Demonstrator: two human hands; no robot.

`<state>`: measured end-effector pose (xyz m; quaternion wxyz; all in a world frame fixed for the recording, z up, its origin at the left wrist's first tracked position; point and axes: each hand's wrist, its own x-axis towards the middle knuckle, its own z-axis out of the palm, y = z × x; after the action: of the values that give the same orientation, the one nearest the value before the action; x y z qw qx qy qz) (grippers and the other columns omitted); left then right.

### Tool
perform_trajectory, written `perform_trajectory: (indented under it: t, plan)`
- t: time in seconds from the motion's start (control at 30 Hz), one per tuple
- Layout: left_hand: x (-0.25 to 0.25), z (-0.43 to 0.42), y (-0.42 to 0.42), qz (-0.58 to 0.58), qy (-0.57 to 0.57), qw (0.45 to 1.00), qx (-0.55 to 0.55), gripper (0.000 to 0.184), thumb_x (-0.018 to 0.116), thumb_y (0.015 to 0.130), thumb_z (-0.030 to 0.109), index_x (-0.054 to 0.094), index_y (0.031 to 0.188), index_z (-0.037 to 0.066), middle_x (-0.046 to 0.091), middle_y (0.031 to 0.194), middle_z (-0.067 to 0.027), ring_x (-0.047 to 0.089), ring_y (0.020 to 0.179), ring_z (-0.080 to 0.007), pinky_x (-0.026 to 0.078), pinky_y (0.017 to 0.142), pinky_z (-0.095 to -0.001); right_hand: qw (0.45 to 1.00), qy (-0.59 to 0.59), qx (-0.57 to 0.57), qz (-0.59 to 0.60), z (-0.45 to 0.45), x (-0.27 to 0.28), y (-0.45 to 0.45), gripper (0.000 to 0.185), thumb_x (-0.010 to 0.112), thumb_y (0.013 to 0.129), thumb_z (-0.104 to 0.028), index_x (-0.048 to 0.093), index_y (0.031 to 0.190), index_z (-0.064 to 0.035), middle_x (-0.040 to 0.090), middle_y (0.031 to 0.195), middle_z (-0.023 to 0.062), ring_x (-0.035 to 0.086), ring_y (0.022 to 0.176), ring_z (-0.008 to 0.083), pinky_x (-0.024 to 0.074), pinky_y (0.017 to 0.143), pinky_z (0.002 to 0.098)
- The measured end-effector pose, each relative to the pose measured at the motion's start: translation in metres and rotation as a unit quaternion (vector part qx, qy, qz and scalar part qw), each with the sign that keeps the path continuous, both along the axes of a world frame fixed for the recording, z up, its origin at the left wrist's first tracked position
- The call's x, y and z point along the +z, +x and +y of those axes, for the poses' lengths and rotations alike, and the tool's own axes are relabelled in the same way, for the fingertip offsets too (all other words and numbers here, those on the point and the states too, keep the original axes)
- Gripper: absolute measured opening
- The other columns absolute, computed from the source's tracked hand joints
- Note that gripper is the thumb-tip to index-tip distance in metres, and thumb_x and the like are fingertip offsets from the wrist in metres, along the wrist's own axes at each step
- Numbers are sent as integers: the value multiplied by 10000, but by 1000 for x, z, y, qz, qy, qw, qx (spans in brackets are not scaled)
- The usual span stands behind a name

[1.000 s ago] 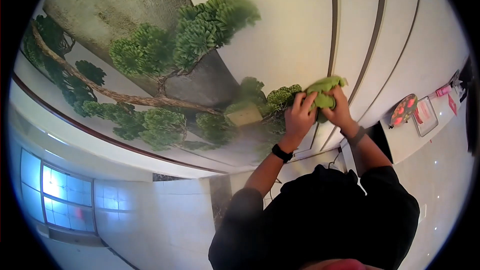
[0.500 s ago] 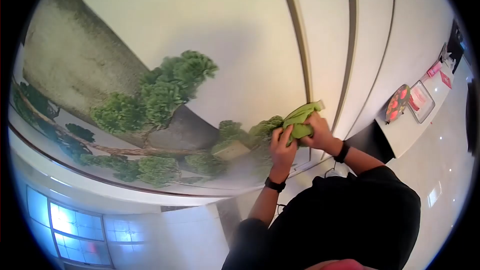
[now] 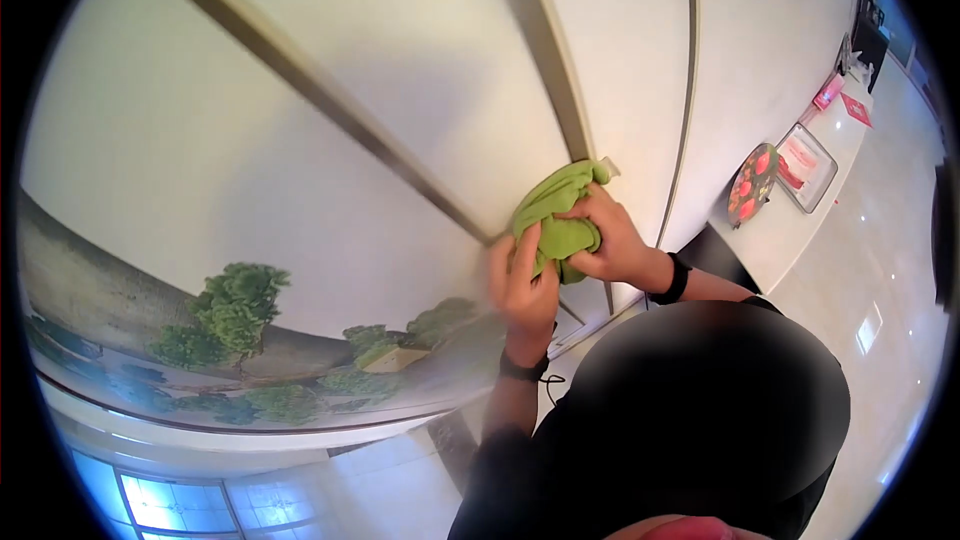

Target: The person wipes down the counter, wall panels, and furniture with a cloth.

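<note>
Here's the green cloth (image 3: 562,225), bunched up at the pale wall (image 3: 625,60), left hand (image 3: 525,290) and right hand (image 3: 622,242) both with fingers clasping its folds, seemingly rearranging it, and the next move looks to call for a firm, even hold.

A round red-patterned plate (image 3: 753,185) sits beside a rectangular tray (image 3: 819,172) on a white counter (image 3: 772,250); a window (image 3: 170,503) glows bluish.
</note>
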<state>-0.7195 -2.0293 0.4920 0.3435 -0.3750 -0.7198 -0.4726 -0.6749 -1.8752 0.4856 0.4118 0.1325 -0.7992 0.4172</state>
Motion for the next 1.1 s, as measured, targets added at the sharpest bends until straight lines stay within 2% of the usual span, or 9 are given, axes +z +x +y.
perform_trajectory:
  t: [0.23, 0.5, 0.53, 0.6, 0.7, 0.8, 0.83, 0.93, 1.1]
  plan:
    - [-2, 76, 11, 27, -9, 999, -23, 455, 708, 677, -55, 704, 1108, 90, 615, 1006, -119, 630, 844, -283, 522, 676, -355, 999, 21, -19, 20, 78, -5, 17, 445, 749, 650, -119, 587, 1061, -74, 573, 1090, 228, 614, 922, 414, 527, 757, 414]
    - [-91, 97, 25, 0, -89, 995, 37, 499, 727, 607, -14, 708, 1087, 118, 631, 1033, -83, 652, 799, -228, 525, 618, -329, 996, 6, 5, -89, 109, -90, 32, 479, 759, 636, -113, 534, 1059, -94, 575, 1064, 190, 615, 851, 396, 532, 691, 436]
    - [-94, 101, 26, -5, -82, 996, 30, 503, 724, 606, -17, 706, 1090, 116, 631, 1030, -83, 653, 795, -231, 527, 618, -329, 994, 0, 15, -107, 114, -92, 34, 469, 743, 640, -98, 532, 1058, -85, 578, 1066, 192, 606, 886, 400, 519, 731, 432]
    - [-91, 111, 26, -10, -68, 998, 17, 510, 720, 604, -24, 704, 1095, 113, 631, 1024, -84, 654, 788, -235, 529, 617, -330, 990, -11, 36, -139, 123, -91, 38, 450, 713, 646, -68, 529, 1057, -68, 585, 1069, 197, 589, 954, 408, 495, 809, 425]
    - [-67, 135, 31, -5, -80, 997, -1, 511, 710, 611, -36, 699, 1102, 104, 624, 1021, -90, 654, 784, -248, 538, 617, -338, 999, -8, 9, -38, 145, -69, 36, 415, 719, 643, -75, 549, 1022, -69, 589, 1007, 187, 605, 861, 402, 519, 717, 421]
    - [-46, 165, 31, 12, -70, 997, -30, 507, 708, 630, -40, 687, 1119, 91, 614, 1012, -92, 654, 787, -250, 546, 621, -336, 998, -63, -5, -8, 167, -57, 39, 378, 678, 654, -46, 544, 1007, -56, 590, 993, 185, 604, 874, 402, 513, 734, 417]
    - [-43, 176, 31, 11, -67, 997, -46, 507, 709, 636, -37, 683, 1126, 89, 610, 1012, -92, 655, 787, -249, 547, 620, -333, 998, -62, -16, -4, 173, -47, 43, 335, 641, 687, -18, 530, 1002, -40, 582, 994, 172, 605, 884, 358, 501, 755, 388]
    - [-43, 191, 29, 12, -69, 994, -86, 507, 711, 651, -29, 670, 1144, 82, 601, 1011, -91, 655, 787, -245, 548, 614, -324, 987, -159, -12, -23, 184, -61, 46, 295, 621, 720, -3, 515, 994, -26, 570, 999, 157, 592, 893, 308, 482, 783, 356]
    - [-58, 181, 24, 20, -105, 990, -90, 509, 713, 664, 6, 657, 1164, 83, 587, 1007, -80, 643, 758, -210, 541, 570, -310, 982, -137, -9, -126, 181, -50, 57, 295, 644, 731, 6, 506, 990, -19, 567, 991, 150, 585, 889, 299, 472, 785, 350]
